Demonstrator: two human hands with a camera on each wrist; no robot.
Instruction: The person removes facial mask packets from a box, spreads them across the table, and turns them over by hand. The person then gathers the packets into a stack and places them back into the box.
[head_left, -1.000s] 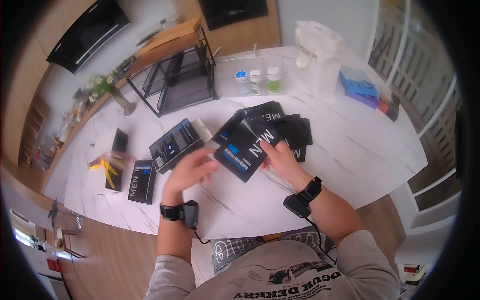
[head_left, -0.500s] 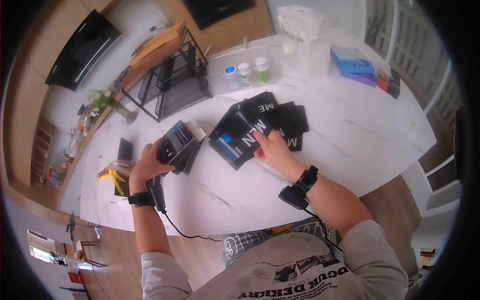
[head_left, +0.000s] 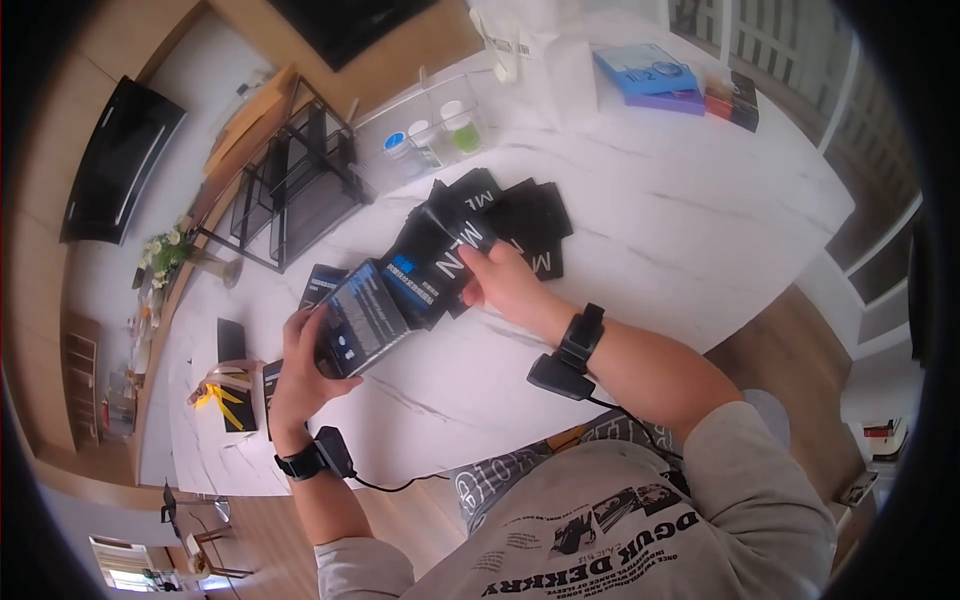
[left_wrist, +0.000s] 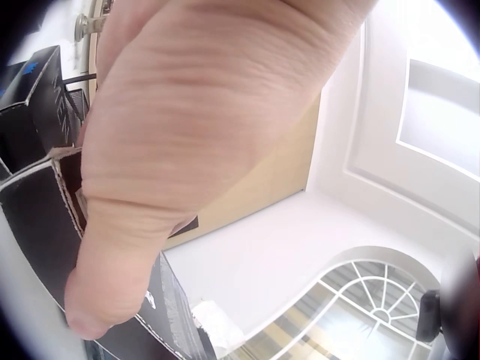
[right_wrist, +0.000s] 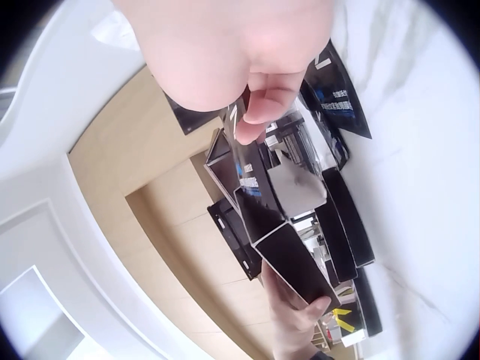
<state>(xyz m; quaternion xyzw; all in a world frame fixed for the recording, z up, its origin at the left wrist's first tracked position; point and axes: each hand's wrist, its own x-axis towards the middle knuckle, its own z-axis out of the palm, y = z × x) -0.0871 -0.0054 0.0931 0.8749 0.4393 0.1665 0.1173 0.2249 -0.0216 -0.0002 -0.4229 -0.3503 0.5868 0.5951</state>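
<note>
Left hand has its fingers curled round a black box, left forearm at six o'clock! Right hand pinches a black packet, right forearm at four.

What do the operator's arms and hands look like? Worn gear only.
Left hand and right hand: no gloves visible. Each wrist has a black strap carrying a boxy black module with a thin black cable. Short light-grey sleeves; forearms bare.
</note>
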